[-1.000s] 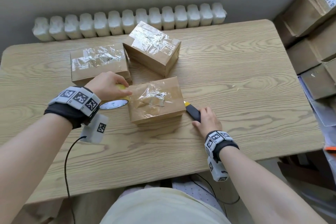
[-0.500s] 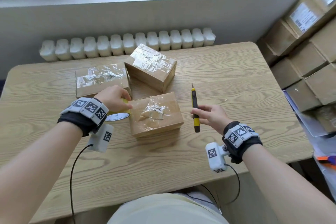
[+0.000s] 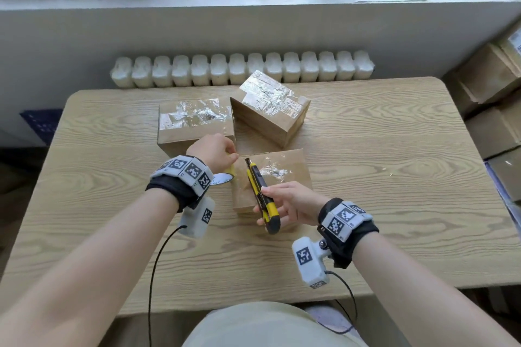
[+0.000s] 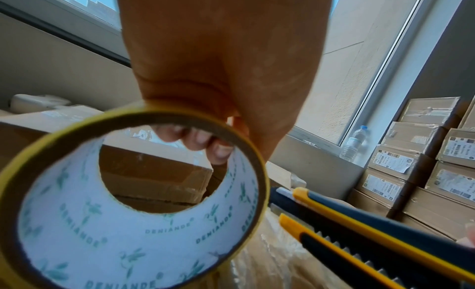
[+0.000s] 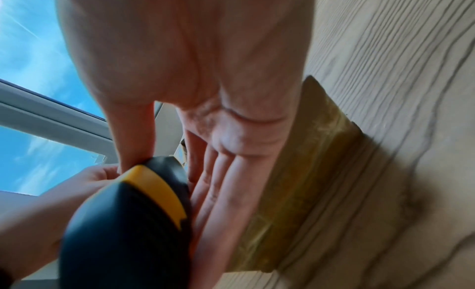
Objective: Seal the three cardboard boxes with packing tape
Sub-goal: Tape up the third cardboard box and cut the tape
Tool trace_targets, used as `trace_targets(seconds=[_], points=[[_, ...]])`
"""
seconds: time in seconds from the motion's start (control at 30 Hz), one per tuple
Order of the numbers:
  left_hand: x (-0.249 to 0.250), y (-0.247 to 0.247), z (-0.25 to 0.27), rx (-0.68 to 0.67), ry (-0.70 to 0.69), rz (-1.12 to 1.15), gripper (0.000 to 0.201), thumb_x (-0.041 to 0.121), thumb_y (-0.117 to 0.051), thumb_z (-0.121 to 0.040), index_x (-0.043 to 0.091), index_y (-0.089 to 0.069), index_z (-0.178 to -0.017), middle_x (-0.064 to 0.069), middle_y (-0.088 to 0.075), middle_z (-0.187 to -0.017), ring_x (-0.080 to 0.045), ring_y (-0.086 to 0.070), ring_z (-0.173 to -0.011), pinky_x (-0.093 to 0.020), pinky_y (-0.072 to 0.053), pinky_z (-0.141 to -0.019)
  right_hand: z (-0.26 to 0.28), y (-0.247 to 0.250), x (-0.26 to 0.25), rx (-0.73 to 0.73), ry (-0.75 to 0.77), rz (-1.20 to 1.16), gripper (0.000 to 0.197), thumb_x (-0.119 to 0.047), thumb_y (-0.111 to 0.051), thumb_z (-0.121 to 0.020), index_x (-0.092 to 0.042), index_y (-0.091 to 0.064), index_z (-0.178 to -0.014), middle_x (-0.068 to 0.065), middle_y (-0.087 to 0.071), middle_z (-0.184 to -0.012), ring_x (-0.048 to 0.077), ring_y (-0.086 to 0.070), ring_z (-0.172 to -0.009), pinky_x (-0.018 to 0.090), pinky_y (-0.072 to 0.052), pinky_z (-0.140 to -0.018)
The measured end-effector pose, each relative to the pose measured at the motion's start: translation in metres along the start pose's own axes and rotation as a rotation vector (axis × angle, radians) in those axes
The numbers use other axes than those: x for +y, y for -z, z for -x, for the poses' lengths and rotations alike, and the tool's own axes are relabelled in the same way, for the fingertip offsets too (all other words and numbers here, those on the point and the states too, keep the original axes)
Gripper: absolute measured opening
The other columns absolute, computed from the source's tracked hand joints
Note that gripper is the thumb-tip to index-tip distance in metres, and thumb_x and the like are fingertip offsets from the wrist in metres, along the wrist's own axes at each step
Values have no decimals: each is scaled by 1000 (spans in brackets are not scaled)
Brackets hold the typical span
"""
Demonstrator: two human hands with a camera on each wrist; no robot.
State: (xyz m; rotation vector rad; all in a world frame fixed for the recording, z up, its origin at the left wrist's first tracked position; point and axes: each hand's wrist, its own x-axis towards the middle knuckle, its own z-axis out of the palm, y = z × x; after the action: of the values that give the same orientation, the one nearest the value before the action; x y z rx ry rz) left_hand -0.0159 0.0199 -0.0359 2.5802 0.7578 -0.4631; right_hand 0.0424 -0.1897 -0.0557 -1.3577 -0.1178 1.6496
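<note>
Moved: utility knife, lifted off the table by the right hand, fingers curled round its handle, blade end now over the near box. Likely next: cutting the tape. Left hand grips the tape roll at that box's left edge. Two taped boxes toward the far edge; contents of all three hidden.

Head view downward; wrist views close, sharing knife.

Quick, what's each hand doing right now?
Left hand: grips the tape roll, fingers curled through its core.
Right hand: holds the utility knife over the nearest box.
</note>
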Motion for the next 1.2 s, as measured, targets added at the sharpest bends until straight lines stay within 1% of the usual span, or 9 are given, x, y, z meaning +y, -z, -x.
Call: trace_targets(seconds=[0.13,0.27,0.4,0.63,0.83,0.97,1.03,1.1,1.2], points=[[1,-3,0,22,25,-24,22,38,-55,-90,25,-70,-98,1,-67,-101,-20,-61,-93,-34,-51,-78,0,-2,0,-2,-14,5,30,-25,-54,-95,-2,-57,-114,22,-67,-105,36,-68,-85,40,-59,-65],[2,-6,0,54,48,-35,19,35,-55,-90,26,-70,-96,3,-66,-101,-19,-60,-92,-30,-44,-69,0,-1,3,5,-26,30,36,-25,-53,-96,1,-54,-120,20,-68,-103,35,-68,-84,41,-59,-68],[2,-8,0,79,43,-25,17,33,-55,-89,26,-70,-93,4,-66,-100,-18,-60,-90,-29,-43,-69,-2,-2,2,17,-25,40,38,-26,-54,-96,2,-53,-121,20,-68,-101,35,-69,-82,41,-60,-66],[-2,-10,-1,123,36,-43,18,31,-55,-88,27,-72,-91,3,-68,-97,-20,-60,-87,-28,-43,-68,-7,-7,1,22,-7,50,33,-29,-56,-94,-1,-57,-111,21,-68,-99,33,-69,-77,35,-58,-57],[-6,-10,-1,152,42,-61,19,33,-54,-89,28,-72,-92,3,-68,-99,-21,-60,-90,-29,-44,-69,3,-1,10,15,-55,155,37,-30,-57,-94,2,-58,-113,18,-71,-97,32,-70,-75,36,-59,-61],[-8,-9,0,132,37,-54,19,35,-55,-89,27,-72,-93,3,-67,-101,-21,-59,-90,-30,-46,-71,18,11,11,28,-22,238,30,-28,-60,-92,-7,-63,-112,17,-71,-102,34,-70,-87,36,-59,-67],[-10,-9,0,118,40,-46,18,36,-55,-88,28,-71,-93,3,-66,-102,-21,-60,-92,-31,-47,-74,27,24,10,71,61,255,23,-27,-61,-91,-11,-65,-107,15,-71,-103,32,-69,-91,36,-57,-72],[-11,-9,1,111,42,-38,18,37,-56,-88,29,-71,-92,3,-65,-102,-21,-60,-93,-31,-48,-74,35,38,8,169,174,260,19,-25,-61,-91,-12,-65,-105,12,-72,-99,28,-69,-89,35,-55,-71],[-12,-9,3,107,38,-41,18,38,-56,-88,30,-71,-93,4,-67,-99,-20,-60,-91,-31,-49,-73,36,61,5,444,318,250,24,-19,-66,-88,-6,-65,-108,6,-71,-89,20,-68,-83,32,-56,-69]])
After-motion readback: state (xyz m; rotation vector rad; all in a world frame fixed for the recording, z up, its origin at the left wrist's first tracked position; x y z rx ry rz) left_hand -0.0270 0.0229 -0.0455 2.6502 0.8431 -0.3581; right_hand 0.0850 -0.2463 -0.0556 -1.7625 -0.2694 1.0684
